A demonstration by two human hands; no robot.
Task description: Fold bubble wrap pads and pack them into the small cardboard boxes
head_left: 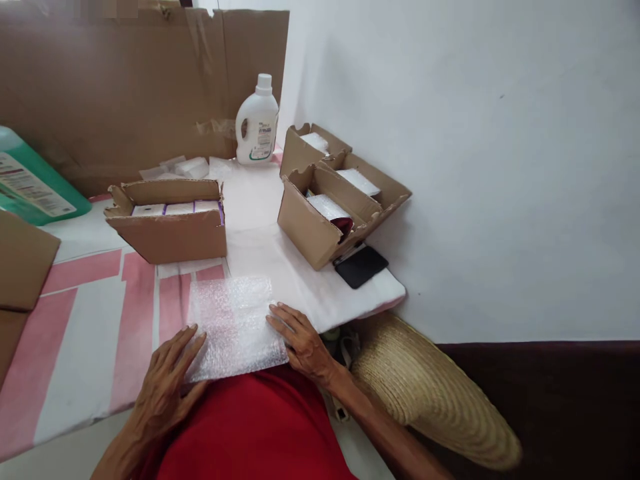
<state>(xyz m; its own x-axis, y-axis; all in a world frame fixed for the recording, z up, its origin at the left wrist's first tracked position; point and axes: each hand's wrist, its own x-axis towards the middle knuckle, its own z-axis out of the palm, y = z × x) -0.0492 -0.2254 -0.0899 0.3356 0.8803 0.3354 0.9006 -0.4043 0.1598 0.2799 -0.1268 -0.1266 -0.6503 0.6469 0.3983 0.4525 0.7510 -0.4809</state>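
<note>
A clear sheet of bubble wrap point(233, 327) lies flat at the near edge of the table point(90, 347), which has a pink and white cover. My left hand point(167, 383) rests on the sheet's left edge, fingers stretched flat. My right hand point(300, 340) lies on its right edge, fingers also spread and flat. Neither hand grips anything.
An open cardboard box point(170, 223) with white packets stands behind the sheet. Two more open boxes point(330, 200) sit at the right, a black phone point(361, 265) beside them. A white bottle point(257, 123), a green jug point(30, 180) and a cardboard sheet stand further back. A straw hat point(430, 393) lies at lower right.
</note>
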